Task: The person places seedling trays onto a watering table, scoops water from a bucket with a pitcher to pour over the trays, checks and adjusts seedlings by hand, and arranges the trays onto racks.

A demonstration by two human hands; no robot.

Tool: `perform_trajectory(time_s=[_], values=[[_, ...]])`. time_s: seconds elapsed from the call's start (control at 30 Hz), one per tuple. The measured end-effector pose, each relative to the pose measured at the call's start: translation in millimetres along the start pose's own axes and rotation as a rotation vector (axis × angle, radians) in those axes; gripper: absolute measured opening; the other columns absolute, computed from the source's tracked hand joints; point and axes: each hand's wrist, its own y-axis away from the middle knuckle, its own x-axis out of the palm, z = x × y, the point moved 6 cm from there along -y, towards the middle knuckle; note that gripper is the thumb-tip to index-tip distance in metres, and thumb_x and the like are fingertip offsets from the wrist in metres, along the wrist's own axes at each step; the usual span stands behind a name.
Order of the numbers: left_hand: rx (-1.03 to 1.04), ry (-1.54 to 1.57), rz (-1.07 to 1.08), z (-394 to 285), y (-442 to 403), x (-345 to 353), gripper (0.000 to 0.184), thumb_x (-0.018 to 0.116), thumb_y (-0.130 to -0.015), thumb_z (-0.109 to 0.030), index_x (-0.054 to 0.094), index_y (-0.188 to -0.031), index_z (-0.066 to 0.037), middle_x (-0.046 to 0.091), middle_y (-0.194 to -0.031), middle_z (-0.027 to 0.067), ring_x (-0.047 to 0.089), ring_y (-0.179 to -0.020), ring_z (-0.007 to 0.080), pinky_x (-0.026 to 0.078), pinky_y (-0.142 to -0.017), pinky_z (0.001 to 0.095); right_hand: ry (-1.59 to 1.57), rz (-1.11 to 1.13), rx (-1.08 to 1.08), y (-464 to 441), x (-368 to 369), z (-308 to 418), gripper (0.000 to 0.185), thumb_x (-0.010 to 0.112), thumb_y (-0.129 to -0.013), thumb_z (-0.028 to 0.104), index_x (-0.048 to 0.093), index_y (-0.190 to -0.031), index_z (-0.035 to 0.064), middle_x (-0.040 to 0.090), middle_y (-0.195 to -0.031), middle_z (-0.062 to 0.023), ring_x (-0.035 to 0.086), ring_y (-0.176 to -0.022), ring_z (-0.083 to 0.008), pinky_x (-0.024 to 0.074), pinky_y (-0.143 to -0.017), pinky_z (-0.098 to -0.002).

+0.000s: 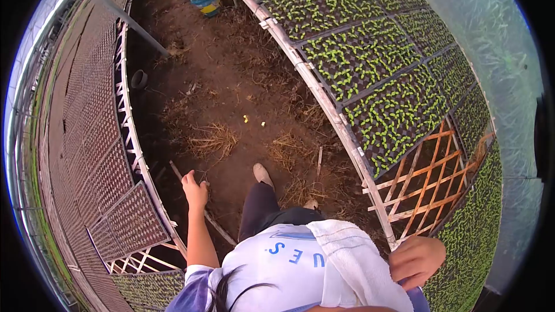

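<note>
Above the dirt path, my left hand is held out with its fingers bent and the thumb apart; nothing shows in it. My right hand is closer to my body, its fingers curled together beside the white towel that hangs over my shirt. The palm of that hand is hidden, so I cannot tell whether it holds anything. Just past it lies the bare lattice of the right bench. Trays of green seedlings cover the bench beyond.
A dirt path runs ahead between two benches, with dry straw on it. A blue bucket stands farther along. Seedling trays line the left bench, and a metal post slants beside it. Plastic sheeting walls the right side.
</note>
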Motion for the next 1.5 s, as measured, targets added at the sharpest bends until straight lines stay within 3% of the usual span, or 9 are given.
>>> perform_trajectory(time_s=[0.1, 0.2, 0.27, 0.37, 0.43, 0.6, 0.97, 1.33, 1.5], values=[[-0.142, -0.014, 0.067, 66.1, -7.7, 0.2, 0.062, 0.076, -0.077, -0.004, 0.052, -0.134, -0.003, 0.049, -0.135, 0.0268, 0.052, -0.122, 0.0445, 0.044, -0.105, 0.0477, -0.101, -0.23, 0.05, -93.0, -46.2, -43.4, 0.033, 0.082, -0.079, 0.016, 0.073, -0.108, 0.0037, 0.069, -0.095, -0.0114, 0.068, -0.073, -0.0296, 0.0528, -0.057, -0.0355], [-0.251, -0.055, 0.151, 136.2, -21.2, 10.3, 0.061, 0.077, -0.077, -0.007, 0.053, -0.133, -0.004, 0.051, -0.133, 0.0262, 0.055, -0.119, 0.0445, 0.046, -0.103, 0.0482, -0.025, -0.04, -0.09, -215.7, -67.4, -63.2, 0.023, 0.076, -0.081, 0.008, 0.072, -0.104, 0.0032, 0.067, -0.091, -0.0112, 0.067, -0.072, -0.0274, 0.0519, -0.056, -0.0357], [-0.329, -0.093, 0.219, 167.9, -26.5, 6.4, 0.059, 0.076, -0.078, -0.011, 0.054, -0.133, -0.005, 0.052, -0.132, 0.0258, 0.056, -0.119, 0.0436, 0.047, -0.103, 0.047, -0.353, -0.273, -0.173, -288.3, -77.0, -70.3, 0.014, 0.073, -0.085, 0.007, 0.07, -0.098, 0.0021, 0.066, -0.089, -0.01, 0.066, -0.07, -0.026, 0.0512, -0.056, -0.0346], [-0.497, -0.019, 0.369, 204.3, -34.4, 3.8, 0.058, 0.076, -0.079, -0.015, 0.056, -0.133, -0.005, 0.054, -0.13, 0.0248, 0.056, -0.121, 0.0408, 0.046, -0.104, 0.0449, -0.708, -0.188, -0.261, -380.5, -81.6, -62.7, 0.01, 0.067, -0.093, 0.006, 0.064, -0.099, -0.0022, 0.068, -0.087, -0.0098, 0.066, -0.066, -0.0269, 0.05, -0.055, -0.0334], [-0.515, 0.135, 0.337, 192.4, -83.0, 5.8, 0.055, 0.076, -0.082, -0.015, 0.057, -0.133, -0.003, 0.056, -0.131, 0.0234, 0.059, -0.118, 0.0375, 0.048, -0.101, 0.0417, -0.87, -0.431, -0.291, -423.1, -89.9, -71.8, 0.022, 0.07, -0.092, 0.011, 0.068, -0.083, -0.0088, 0.061, -0.064, -0.0154, 0.058, -0.044, -0.0218, 0.043, -0.037, -0.0295], [-0.579, 0.147, 0.457, 206.9, -82.1, -0.8, 0.05, 0.074, -0.085, -0.012, 0.059, -0.131, -0.001, 0.057, -0.131, 0.0215, 0.06, -0.12, 0.0345, 0.047, -0.102, 0.0408, -0.968, -0.765, -0.193, -474.6, -101.3, -60.9, 0.028, 0.06, -0.098, 0.014, 0.065, -0.078, -0.0051, 0.06, -0.061, -0.0162, 0.058, -0.043, -0.0216, 0.0431, -0.037, -0.0297], [-0.65, 0.341, 0.632, 192.3, -134.8, 35.8, 0.042, 0.072, -0.086, -0.006, 0.058, -0.126, 0.002, 0.066, -0.114, 0.0136, 0.063, -0.106, 0.0221, 0.049, -0.093, 0.0338, -1.217, -0.055, -0.508, -580.1, -153.0, -65.0, 0.032, 0.047, -0.107, 0.024, 0.061, -0.095, -0.0007, 0.062, -0.075, -0.0174, 0.06, -0.067, -0.0258, 0.0462, -0.063, -0.0372], [-0.806, 0.681, 0.405, 244.6, -244.3, 116.5, 0.019, 0.069, -0.089, -0.004, 0.061, -0.105, 0.002, 0.067, -0.09, 0.0058, 0.063, -0.079, 0.0149, 0.051, -0.071, 0.0292, -1.287, -0.127, -0.551, -627.3, -294.4, -94.0, 0.027, 0.049, -0.105, 0.021, 0.059, -0.093, -0.0008, 0.06, -0.073, -0.012, 0.058, -0.064, -0.0259, 0.0464, -0.059, -0.0351], [-0.757, 0.578, 0.468, 160.5, -301.1, 125.8, 0.021, 0.07, -0.089, -0.006, 0.062, -0.107, 0.002, 0.068, -0.088, 0.0046, 0.061, -0.075, 0.0128, 0.049, -0.068, 0.0287, -1.132, -0.058, -0.502, -668.9, -359.0, -108.9, 0.026, 0.052, -0.101, 0.022, 0.06, -0.09, -0.0009, 0.06, -0.072, -0.0129, 0.059, -0.063, -0.0267, 0.0467, -0.058, -0.0361]])
